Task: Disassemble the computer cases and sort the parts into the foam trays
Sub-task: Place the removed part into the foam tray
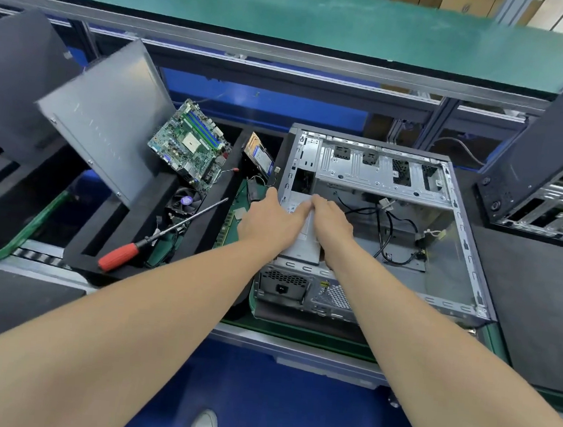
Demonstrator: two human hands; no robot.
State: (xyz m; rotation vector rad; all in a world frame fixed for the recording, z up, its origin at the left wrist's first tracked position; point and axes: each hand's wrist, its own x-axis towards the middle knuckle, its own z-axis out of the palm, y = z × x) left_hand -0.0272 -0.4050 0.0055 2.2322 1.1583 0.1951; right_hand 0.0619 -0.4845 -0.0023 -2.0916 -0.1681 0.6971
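Note:
An open grey computer case [468, 252] lies on its side at centre. In its near-left corner sits a grey power supply [302, 249]. My left hand [267, 220] grips the supply's left side, thumb up beside the case wall and fingers across the top. Close beside it, my right hand [332, 223] curls its fingers over the supply's top. Black cables [386, 230] trail loose over the case floor. To the left stands a black foam tray [204, 216] holding a green motherboard [190, 146], a cooling fan [185, 200] and a drive [260, 156].
A red-handled screwdriver [125, 253] lies across the foam tray. A grey side panel [107, 117] leans in the tray's left slot. Another black case [555, 143] stands at the right. A green-topped shelf [292, 14] runs along the back.

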